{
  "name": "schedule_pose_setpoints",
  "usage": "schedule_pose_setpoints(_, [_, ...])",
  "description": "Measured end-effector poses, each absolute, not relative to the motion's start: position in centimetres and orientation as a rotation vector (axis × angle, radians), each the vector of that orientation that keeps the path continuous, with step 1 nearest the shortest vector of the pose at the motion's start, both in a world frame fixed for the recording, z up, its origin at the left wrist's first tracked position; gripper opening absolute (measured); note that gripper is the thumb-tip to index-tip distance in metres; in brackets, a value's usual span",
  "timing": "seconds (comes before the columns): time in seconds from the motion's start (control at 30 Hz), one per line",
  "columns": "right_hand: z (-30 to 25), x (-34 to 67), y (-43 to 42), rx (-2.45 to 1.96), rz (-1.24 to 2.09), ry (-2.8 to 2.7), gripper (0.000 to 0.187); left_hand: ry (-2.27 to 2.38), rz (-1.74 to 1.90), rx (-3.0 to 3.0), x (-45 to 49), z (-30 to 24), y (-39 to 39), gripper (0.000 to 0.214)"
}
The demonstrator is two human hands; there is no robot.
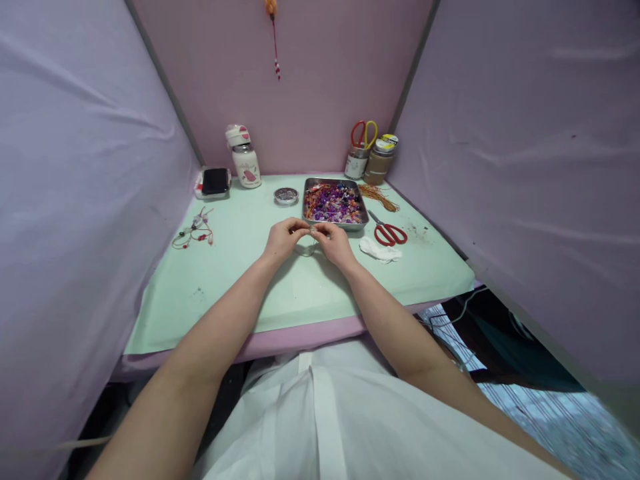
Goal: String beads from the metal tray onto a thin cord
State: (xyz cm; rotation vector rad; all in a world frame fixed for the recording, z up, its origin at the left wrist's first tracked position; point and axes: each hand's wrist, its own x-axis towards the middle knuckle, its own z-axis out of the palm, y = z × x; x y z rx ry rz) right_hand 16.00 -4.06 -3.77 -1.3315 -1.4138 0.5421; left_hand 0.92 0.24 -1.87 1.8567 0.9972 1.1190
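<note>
Both hands meet over the table, just in front of a metal tray (pixel 303 217) heaped with purple, orange and dark beads. My left hand (pixel 283 241) pinches one side of a thin, pale greenish cord (pixel 306 255), which hangs in a small loop beneath the fingers. From the other side my right hand (pixel 336 244) pinches the same cord, fingertips nearly touching those of the left. Something small and pale shows between the fingertips, too small to name. Right of the right hand lie a crumpled white cloth (pixel 380 251) and red-handled scissors (pixel 390 233).
Beaded cord bracelets (pixel 195 230) lie at the left. Along the back stand a phone on a box (pixel 214 183), a white bottle (pixel 247 163), a round clear case (pixel 286 195), a jar with scissors (pixel 355 163) and a brown jar (pixel 379 163). Orange cords (pixel 381 195) lie beside the tray.
</note>
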Motion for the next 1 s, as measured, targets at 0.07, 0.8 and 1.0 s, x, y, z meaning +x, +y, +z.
schedule_pose_setpoints(0.07, [-3.8, 16.0, -4.0, -1.334, 0.546, -1.412, 0.021, 0.989, 1.120, 1.875, 0.9, -1.8, 0.2, 0.012])
schedule_pose_setpoints(0.8, [-4.4, 15.7, -4.1, -1.337, 0.729, -1.465, 0.018, 0.992, 1.268, 1.525, 0.5, -1.5, 1.7, 0.003])
schedule_pose_setpoints(1.0, [-4.0, 15.6, -4.5, -1.536, 0.512, -1.542, 0.026, 1.014, 1.169, 1.624, 0.3, -1.0, 1.2, 0.004])
